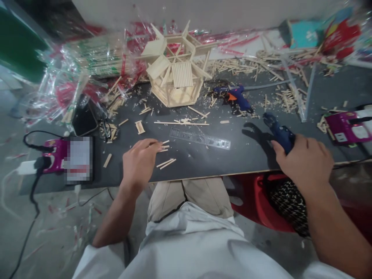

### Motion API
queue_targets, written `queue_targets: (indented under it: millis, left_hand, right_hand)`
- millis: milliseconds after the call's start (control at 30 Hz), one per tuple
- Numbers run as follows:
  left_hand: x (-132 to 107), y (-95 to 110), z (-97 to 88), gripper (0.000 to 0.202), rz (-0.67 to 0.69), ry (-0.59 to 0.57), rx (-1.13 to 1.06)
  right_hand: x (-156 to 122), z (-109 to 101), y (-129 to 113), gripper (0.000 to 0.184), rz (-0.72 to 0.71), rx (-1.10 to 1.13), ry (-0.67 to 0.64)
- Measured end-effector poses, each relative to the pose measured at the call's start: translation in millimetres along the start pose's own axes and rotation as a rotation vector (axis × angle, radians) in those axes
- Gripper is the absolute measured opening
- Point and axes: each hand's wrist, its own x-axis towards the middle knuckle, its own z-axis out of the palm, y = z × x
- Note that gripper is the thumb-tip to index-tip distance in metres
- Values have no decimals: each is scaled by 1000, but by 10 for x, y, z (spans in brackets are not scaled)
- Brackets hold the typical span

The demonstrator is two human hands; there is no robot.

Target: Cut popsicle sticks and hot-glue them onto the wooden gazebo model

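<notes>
My right hand (303, 161) is wrapped around the handle of a blue glue gun (279, 131) near the front right of the dark board (203, 162). My left hand (141, 159) rests at the board's front edge, fingers curled and pinching small wooden sticks (164, 145). More short sticks (166, 163) lie just to its right. A clear stencil ruler (200, 138) lies between my hands. Behind it stands a model house of wooden sticks (176, 73).
A second blue glue gun (236, 97) lies behind the ruler. Stick offcuts (247, 66) and plastic wrappers (87, 66) litter the back. A phone (84, 118), a purple power strip (54, 155) at left, another (347, 128) at right. A red basin (261, 201) under the board.
</notes>
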Motion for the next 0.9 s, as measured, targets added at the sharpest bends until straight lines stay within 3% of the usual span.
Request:
queue_targets:
  millis: [233, 367, 467, 533, 633, 767, 900]
  left_hand:
    - [263, -57, -112, 25, -28, -21, -114]
    - [545, -154, -91, 21, -14, -144, -42]
    - [776, -195, -103, 16, 53, -259, -65]
    - [916, -177, -114, 15, 124, -265, -118]
    - [1064, -90, -59, 17, 199, -200, -204]
    - [1132, -1, 189, 17, 324, -153, -382]
    - [1153, -57, 459, 15, 381, -81, -584]
  right_hand:
    - [18, 363, 192, 66, 150, 48, 28]
    - [48, 467, 244, 74, 142, 120, 50]
    - [94, 412, 243, 72, 108, 174, 57]
    - [128, 249, 158, 59, 44, 213, 81]
    - [200, -149, -177, 38, -130, 378, 154]
    - [449, -651, -900, 29, -365, 659, 96]
    - [869, -836, -1571, 23, -433, 656, -70]
